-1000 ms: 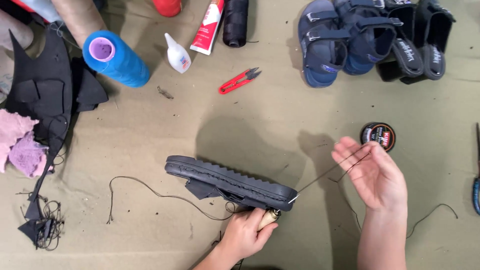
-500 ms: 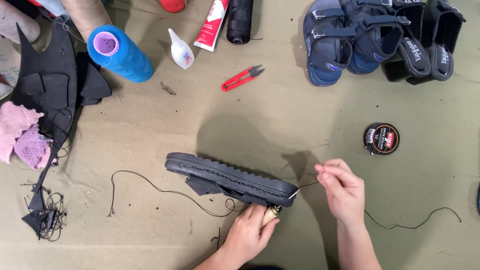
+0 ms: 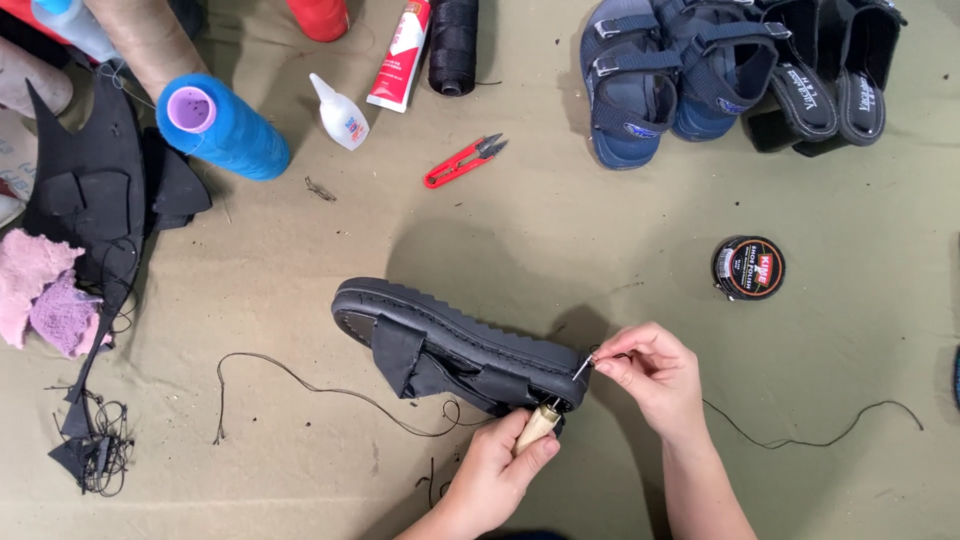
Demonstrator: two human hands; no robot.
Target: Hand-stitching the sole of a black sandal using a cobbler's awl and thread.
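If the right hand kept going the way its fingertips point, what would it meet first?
The right hand points left at the needle tip poking from the sandal sole; it would likely meet that needle first, then the sole.

Both arms come up from the bottom edge, forearms bare. The left hand (image 3: pixel 495 475) sits low near the middle, fingers curled into a loose fist with the thumb wrapped over the top, wrist bent a bit so the knuckles face up and to the right. The right hand (image 3: pixel 650 375) is a little higher and off to the right, forearm angling up and leftward. Its thumb and index finger are pinched together at the tips, pointing left, other fingers tucked in behind. The two hands are near each other but not touching.
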